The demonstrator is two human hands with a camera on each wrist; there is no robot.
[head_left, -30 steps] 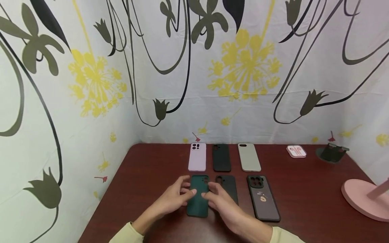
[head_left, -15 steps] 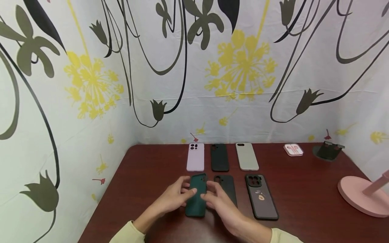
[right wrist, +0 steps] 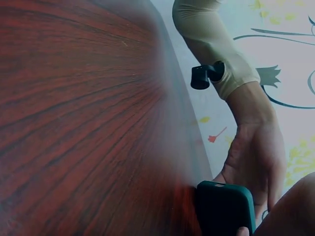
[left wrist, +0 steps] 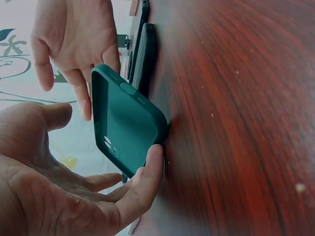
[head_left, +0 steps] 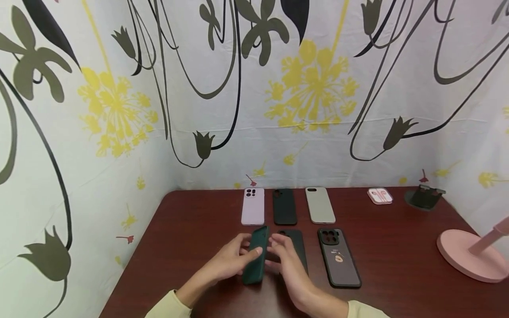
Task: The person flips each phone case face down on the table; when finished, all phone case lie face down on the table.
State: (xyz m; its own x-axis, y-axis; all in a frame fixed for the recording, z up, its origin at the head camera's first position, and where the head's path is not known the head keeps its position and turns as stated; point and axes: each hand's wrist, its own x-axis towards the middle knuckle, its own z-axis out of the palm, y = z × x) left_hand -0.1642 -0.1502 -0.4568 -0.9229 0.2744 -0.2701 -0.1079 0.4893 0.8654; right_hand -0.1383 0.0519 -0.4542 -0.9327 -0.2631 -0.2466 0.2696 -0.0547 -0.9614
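Note:
A dark green phone case (head_left: 256, 256) stands tilted on the table, its hollow inner side turned toward my left thumb. My left hand (head_left: 232, 258) holds it by the left edge; in the left wrist view its fingers (left wrist: 147, 172) curl at the case's lower edge while the thumb stands off the inside. On the other side is my right hand (head_left: 288, 265), its fingers loosely extended beside the case's right edge. Whether a right fingertip touches the case cannot be told. Beneath and behind that hand lies another dark phone case (head_left: 298, 247), partly hidden.
Behind lie a lilac phone case (head_left: 253, 207), a black one (head_left: 284, 207) and a pale grey-green one (head_left: 320, 206). A dark see-through case (head_left: 339, 260) lies to the right. Further right are an earphone box (head_left: 380, 196), a dark stand (head_left: 423, 197) and a pink round base (head_left: 471, 258).
The green phone case has turned from lying nearly flat to a steep tilt, its right side raised. My right hand has loosened and moved slightly away from it.

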